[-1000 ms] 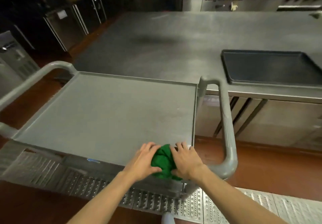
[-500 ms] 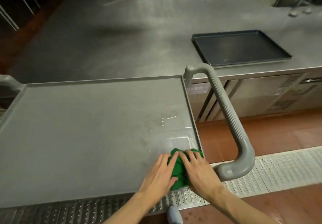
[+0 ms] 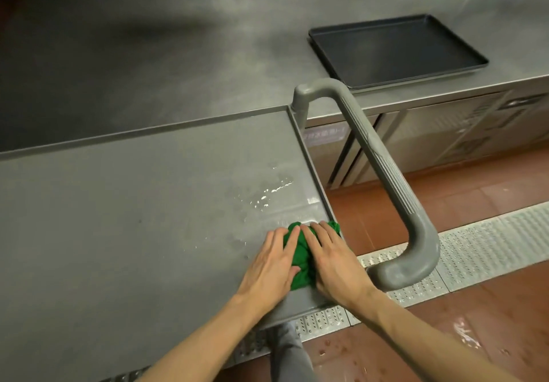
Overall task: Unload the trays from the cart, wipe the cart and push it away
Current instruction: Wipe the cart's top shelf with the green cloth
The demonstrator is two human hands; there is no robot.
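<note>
Both hands, left (image 3: 271,266) and right (image 3: 329,263), press flat-fingered on the soft, bunched cloth (image 3: 300,255) (damp, probably) at lower centre; the cart (image 3: 118,203) should roll best by its ribbed handle (image 3: 386,171).

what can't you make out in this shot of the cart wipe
- Head view: most of the green cloth is covered by the left hand and right hand.
- The cart top runs off the left and bottom edges, so its left handle, lower shelves and wheels are unseen.
- The label on the cabinet front under the counter is too blurred to read.
- Whether the dark tray is one tray or a stack is unclear.
</note>
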